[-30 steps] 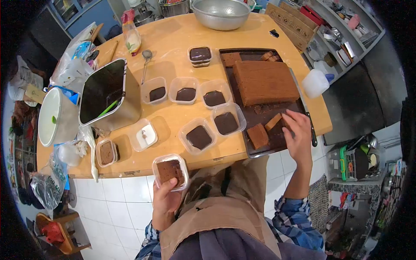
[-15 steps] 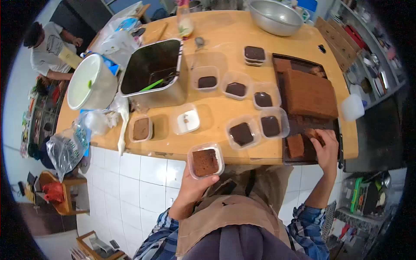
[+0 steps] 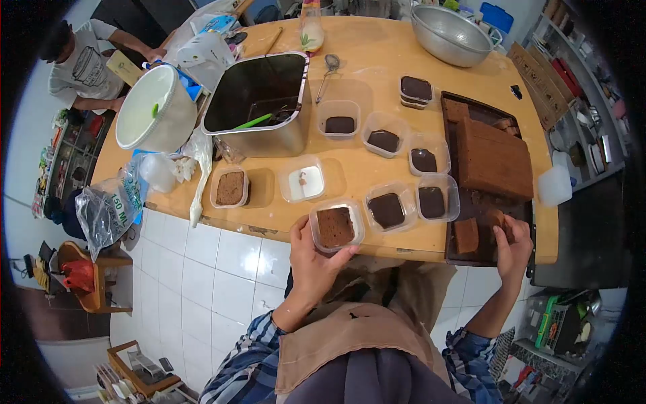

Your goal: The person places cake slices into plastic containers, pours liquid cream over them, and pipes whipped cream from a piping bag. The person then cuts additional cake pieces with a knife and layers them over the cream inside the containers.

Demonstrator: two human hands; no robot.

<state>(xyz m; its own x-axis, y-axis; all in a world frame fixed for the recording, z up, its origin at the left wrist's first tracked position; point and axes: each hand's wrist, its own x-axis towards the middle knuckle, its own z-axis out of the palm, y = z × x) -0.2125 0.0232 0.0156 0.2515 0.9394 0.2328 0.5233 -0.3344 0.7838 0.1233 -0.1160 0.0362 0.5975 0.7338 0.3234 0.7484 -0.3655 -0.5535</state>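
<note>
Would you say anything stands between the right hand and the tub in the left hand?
Yes: a cake piece on the tray, then two dark-filled tubs, lie between the right hand and the held tub.

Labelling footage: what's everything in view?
Large cake: one, brown, tray
Cake pieces: two, brown, tray front
Tray: one, dark, table right
Dark-filled cups: five, clear, mid-table
White-filled cup: one, clear, left
Cake-filled cup: one, clear, beside it
Layered cup: one, clear, by tray
Pan: one, silver, left
Bucket: one, white, left
Bowl: one, silver, far side
Spoon: one, silver, by pan
Bags: several, clear, left
Background clutter: uncountable, mixed, around
Coworker: one, white shirt, far left
Left hand: one, blue sleeve, holding cup
Right hand: one, blue sleeve, touching piece
</note>
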